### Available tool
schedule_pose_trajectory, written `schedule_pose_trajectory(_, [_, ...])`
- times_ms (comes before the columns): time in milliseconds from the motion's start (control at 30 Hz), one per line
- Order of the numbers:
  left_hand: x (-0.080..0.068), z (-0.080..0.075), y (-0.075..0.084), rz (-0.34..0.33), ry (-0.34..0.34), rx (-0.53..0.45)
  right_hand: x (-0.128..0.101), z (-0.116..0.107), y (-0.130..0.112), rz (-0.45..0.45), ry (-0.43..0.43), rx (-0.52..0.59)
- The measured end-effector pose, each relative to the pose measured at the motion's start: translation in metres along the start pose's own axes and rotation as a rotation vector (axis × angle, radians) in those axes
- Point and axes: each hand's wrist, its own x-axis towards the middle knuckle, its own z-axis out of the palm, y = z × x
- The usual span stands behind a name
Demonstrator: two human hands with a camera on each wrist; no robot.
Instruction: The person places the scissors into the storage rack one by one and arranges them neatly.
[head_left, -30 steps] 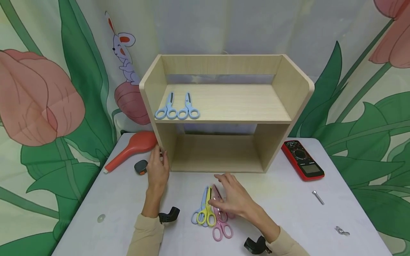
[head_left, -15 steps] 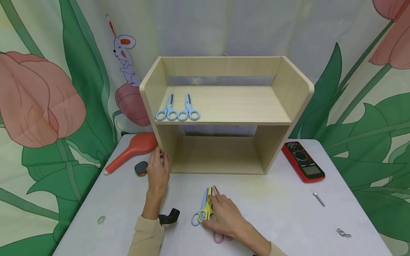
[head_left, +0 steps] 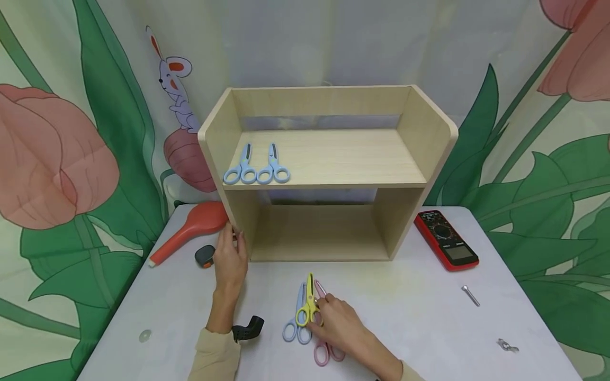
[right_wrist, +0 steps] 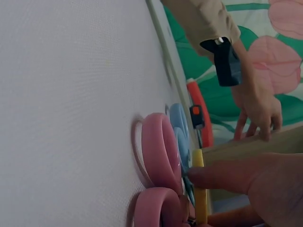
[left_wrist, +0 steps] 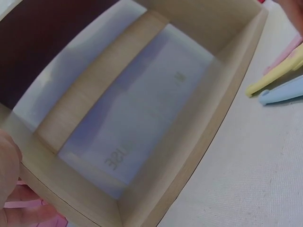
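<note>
In the head view my right hand is over a small pile of scissors on the table, thumb and fingers pinching the handles of the yellow scissors. The right wrist view shows the fingers around the yellow handle. Blue scissors lie to its left, and pink scissors lie partly hidden under the hand. My left hand rests at the lower left side of a light wooden shelf, its fingers against the outer side panel. Two blue scissors lie side by side on the upper board.
Left of the shelf lie a red paddle-shaped thing and a small black tape measure. To the right are a red multimeter, a bolt and a small metal piece. A translucent disc lies near the left edge.
My right hand has come down onto the pile and pinched the yellow scissors, which have shifted slightly away from me. My left hand has stayed at the shelf's side.
</note>
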Motion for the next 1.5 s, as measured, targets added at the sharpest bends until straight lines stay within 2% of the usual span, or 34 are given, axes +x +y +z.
schedule_pose_trajectory(267, [-0.002,-0.004,-0.002,-0.008,0.01,0.003,0.002,-0.001,0.002,-0.013,0.036,0.025])
schedule_pose_trajectory(433, [-0.005,-0.005,-0.003,-0.025,0.013,0.007,0.004,-0.007,0.002,-0.072,0.087,0.073])
schedule_pose_trajectory(533, [-0.006,-0.006,-0.003,-0.032,0.022,0.009,0.006,-0.017,0.0,-0.152,0.171,0.109])
schedule_pose_trajectory(733, [-0.003,-0.003,-0.003,-0.018,0.019,-0.005,0.013,-0.051,-0.005,-0.338,0.421,0.114])
schedule_pose_trajectory(867, [-0.001,-0.002,-0.002,-0.012,0.016,-0.011,0.018,-0.082,-0.012,-0.39,0.524,0.131])
schedule_pose_trajectory(1067, [-0.001,-0.001,-0.003,-0.01,0.02,-0.006,0.035,-0.128,-0.019,-0.377,0.604,0.121])
schedule_pose_trajectory(1267, [-0.002,0.0,-0.003,-0.003,0.017,0.002,0.067,-0.162,-0.021,-0.332,0.663,0.059])
schedule_pose_trajectory(1400, [-0.002,0.0,-0.003,-0.002,0.017,0.005,0.092,-0.182,-0.022,-0.278,0.647,0.062])
schedule_pose_trajectory(1500, [-0.002,0.001,-0.004,0.002,0.022,0.013,0.11,-0.196,-0.024,-0.195,0.584,0.08])
